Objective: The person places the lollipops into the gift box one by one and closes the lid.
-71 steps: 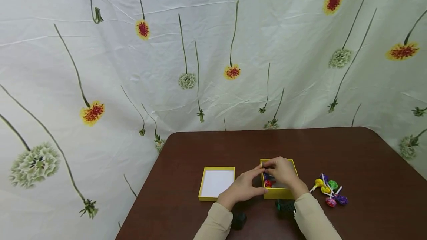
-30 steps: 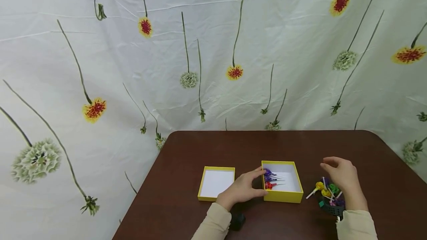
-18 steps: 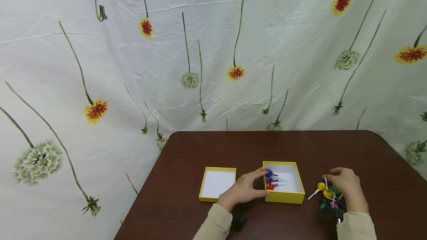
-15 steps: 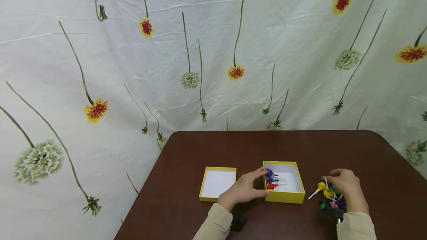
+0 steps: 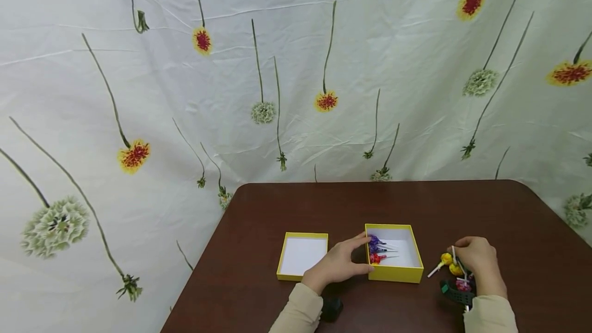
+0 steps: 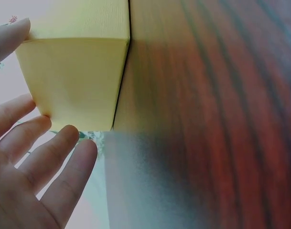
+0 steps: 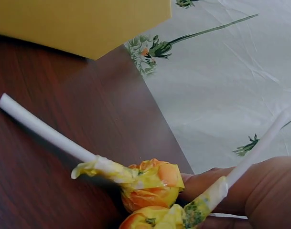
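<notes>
In the head view my left hand (image 5: 339,265) rests against the left side of an open yellow box (image 5: 395,274). Its thumb is at the front corner and its fingertips lie along the side; the left wrist view shows the outer two fingers off the wall. Purple lollipops (image 5: 374,241) and a red lollipop (image 5: 376,258) lie inside at the left, sticks pointing right. My right hand (image 5: 480,261) is down at a small pile of lollipops. A yellow lollipop (image 7: 157,183) shows in front of its fingers in the right wrist view; I cannot tell whether they pinch one.
A yellow-rimmed lid (image 5: 302,255), white inside, lies left of the box. A pink lollipop (image 5: 463,285) sits at the pile's near side, partly behind the right wrist's black strap (image 5: 457,294). The brown table (image 5: 361,202) ends before a flowered cloth (image 5: 296,81).
My right hand has moved out of the box, right to the pile, then lowered into it. Lollipops once hidden in the box now show. The left hand has stayed at the box's side.
</notes>
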{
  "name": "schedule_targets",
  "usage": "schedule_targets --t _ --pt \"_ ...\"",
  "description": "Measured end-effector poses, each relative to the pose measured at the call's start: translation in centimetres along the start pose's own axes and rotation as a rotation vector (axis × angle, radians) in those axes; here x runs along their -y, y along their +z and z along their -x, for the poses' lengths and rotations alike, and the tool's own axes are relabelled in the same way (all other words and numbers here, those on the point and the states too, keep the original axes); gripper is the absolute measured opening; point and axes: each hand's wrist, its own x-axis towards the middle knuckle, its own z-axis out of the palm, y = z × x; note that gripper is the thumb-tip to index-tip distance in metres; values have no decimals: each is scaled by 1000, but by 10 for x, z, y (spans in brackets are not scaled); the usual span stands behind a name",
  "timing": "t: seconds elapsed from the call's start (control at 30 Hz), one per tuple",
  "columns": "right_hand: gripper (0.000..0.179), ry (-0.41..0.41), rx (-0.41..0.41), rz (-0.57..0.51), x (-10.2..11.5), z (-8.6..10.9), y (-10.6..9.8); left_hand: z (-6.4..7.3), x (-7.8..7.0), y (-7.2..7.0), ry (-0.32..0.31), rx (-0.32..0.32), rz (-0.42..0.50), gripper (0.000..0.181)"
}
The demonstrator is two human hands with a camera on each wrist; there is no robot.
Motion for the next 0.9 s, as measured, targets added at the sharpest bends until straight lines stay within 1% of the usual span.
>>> schedule_targets --t 0.13,0.27,0.47,0.6,0.73,0.8,0.9 --pt "40 -9 -33 -2 1 1 0 0 0 0 -2 0 -2 72" --pt "39 -2 -108 -33 6 3 -2 1 0 1 -4 3 -8 71" --pt "42 23 -216 -112 18 7 -8 1 -1 0 -6 2 -9 71" --pt "46 30 -246 -172 25 9 -13 1 -1 0 -9 1 -13 72" --pt "47 38 -255 -230 31 11 -15 1 -2 0 -17 1 -17 72" --pt "46 38 -257 -276 34 12 -15 1 -2 -1 -17 -1 -19 72" --pt "44 13 -255 -363 39 12 -13 1 -2 -1 -18 2 -15 72"
